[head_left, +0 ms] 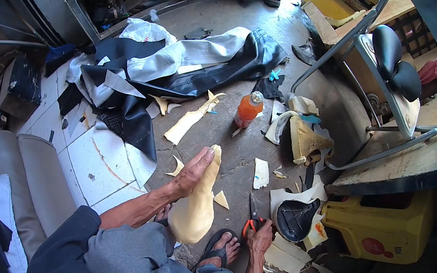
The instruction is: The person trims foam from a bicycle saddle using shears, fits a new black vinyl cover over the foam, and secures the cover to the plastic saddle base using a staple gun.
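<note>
The foam piece [195,204] under my left hand [192,171] looks matt, soft and cream. At three o'clock of it, my right hand [260,238] touches scissors [252,217] with orange plastic handles. At twelve o'clock, glossy black vinyl [242,60] lies on rough concrete floor [229,138].

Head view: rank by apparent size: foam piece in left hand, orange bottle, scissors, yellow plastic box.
Largest to smallest, as they look:
1. yellow plastic box
2. foam piece, held by the left hand; it is nearer the camera, so the gap is unsure
3. orange bottle
4. scissors at the right hand, about bottle-sized

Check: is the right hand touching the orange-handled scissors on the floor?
Touching. The head view shows the right hand with fingers on the orange handles of the scissors, no gap visible.
</note>
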The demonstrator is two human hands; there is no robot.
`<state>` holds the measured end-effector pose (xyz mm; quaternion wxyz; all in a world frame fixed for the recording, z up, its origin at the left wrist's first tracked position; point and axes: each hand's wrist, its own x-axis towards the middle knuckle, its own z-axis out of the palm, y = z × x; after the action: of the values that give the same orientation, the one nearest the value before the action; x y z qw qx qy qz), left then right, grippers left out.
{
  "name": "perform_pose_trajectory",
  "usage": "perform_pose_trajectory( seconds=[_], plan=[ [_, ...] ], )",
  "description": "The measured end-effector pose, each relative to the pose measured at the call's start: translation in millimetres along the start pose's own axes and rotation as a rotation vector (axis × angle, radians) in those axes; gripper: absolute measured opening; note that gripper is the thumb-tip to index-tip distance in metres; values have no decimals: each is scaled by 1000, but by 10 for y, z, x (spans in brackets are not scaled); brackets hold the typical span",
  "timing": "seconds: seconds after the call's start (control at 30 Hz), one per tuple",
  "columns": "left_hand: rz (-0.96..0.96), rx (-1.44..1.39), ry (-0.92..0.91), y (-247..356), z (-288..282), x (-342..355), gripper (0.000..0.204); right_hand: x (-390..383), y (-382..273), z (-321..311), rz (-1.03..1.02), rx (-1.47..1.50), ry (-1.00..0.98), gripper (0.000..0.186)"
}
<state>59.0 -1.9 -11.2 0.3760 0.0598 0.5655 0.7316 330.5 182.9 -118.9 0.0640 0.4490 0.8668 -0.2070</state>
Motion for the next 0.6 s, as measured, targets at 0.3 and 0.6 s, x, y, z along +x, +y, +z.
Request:
perform_pose_trajectory(
  seconds=[0.3, 0.6],
  plan=[
    [-106, -83, -91, 107, 111, -47, 34, -128, -1168, -582, -101, 1051, -249, 52],
    [-58, 1, -113, 79, 230, -112, 45, -201, -1604, -739, -465, 801, -168, 63]
  ],
)
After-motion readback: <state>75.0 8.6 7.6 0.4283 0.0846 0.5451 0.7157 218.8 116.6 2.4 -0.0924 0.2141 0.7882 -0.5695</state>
